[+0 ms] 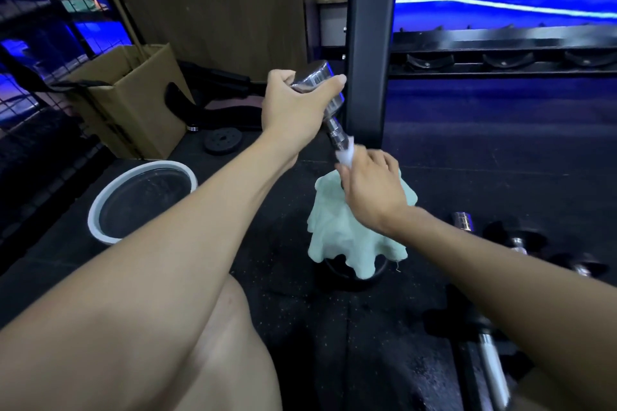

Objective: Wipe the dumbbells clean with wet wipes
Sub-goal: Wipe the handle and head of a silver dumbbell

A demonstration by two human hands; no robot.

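A chrome dumbbell [335,125] stands tilted, its lower end resting on a black weight hidden under a pale green cloth [337,230]. My left hand [295,103] grips the upper chrome head. My right hand [370,183] pinches a white wet wipe [347,153] around the lower part of the handle. More dumbbells [490,344] with chrome handles and dark heads lie on the floor at the lower right, partly behind my right forearm.
A white-rimmed basin [100,207] sits on the black rubber floor at the left. Behind it stand a cardboard box [133,103] and a small black weight plate [222,140]. A black rack post [367,43] rises just behind the held dumbbell. My bare knee fills the bottom.
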